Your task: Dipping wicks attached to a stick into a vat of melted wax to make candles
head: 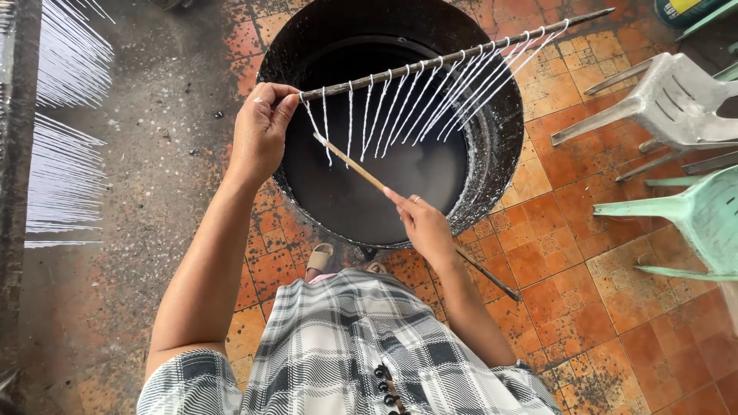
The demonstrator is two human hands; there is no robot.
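Observation:
My left hand (pixel 261 131) grips the near end of a long dark rod (pixel 453 55) held across a big black pot (pixel 503 146). Several thin white wax-coated strings (pixel 430 96) hang from the rod over the grey liquid (pixel 415 165) in the pot. My right hand (pixel 423 223) holds a thin wooden stick (pixel 354 164) whose tip touches the leftmost strings near my left hand. The stick's dark back end (pixel 492 280) juts out behind my right hand over the floor.
Orange patterned floor tiles (pixel 569 253) surround the pot. Overturned plastic chairs, one grey (pixel 676 100) and one pale green (pixel 699 219), lie at the right. Rows of white strings (pixel 65 154) hang on a rack at the left. My sandalled foot (pixel 320 257) is by the pot.

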